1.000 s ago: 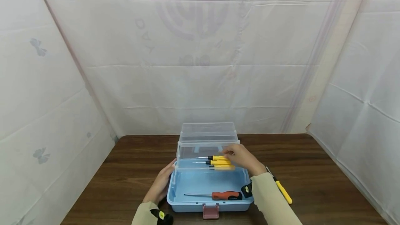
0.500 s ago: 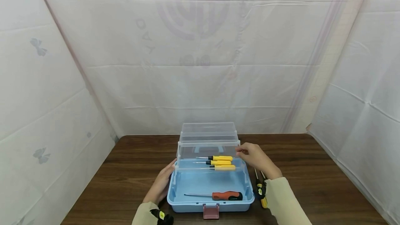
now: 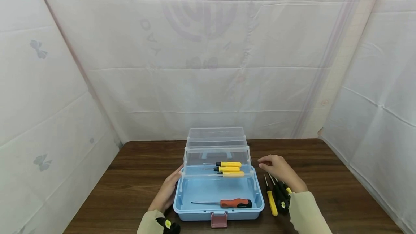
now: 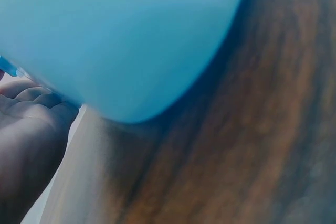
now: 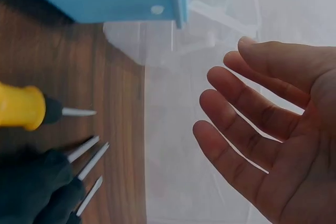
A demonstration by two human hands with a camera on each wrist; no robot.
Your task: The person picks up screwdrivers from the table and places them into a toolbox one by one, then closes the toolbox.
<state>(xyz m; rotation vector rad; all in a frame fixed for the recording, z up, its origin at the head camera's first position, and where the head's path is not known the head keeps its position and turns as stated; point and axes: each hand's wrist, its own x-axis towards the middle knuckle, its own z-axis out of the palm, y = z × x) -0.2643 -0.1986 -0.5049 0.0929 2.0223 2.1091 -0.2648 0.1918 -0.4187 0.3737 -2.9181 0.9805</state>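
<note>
On the worktop (image 3: 139, 169), the left hand (image 3: 168, 190), grip unclear, should steady the box (image 3: 195, 215), the empty right hand (image 3: 280, 168) loose beside it.

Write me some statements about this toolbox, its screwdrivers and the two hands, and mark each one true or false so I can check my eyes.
1. An orange-and-black screwdriver lies inside the blue box. True.
2. The right hand grips a screwdriver. False: it holds nothing.
3. Three yellow-handled screwdrivers lie in the clear tray. True.
4. The left hand covers the front clasp. False: it is at the box's left side.
5. More screwdrivers lie on the wooden table, right of the box. True.
6. The clear lid is closed. False: it stands open at the back.
</note>
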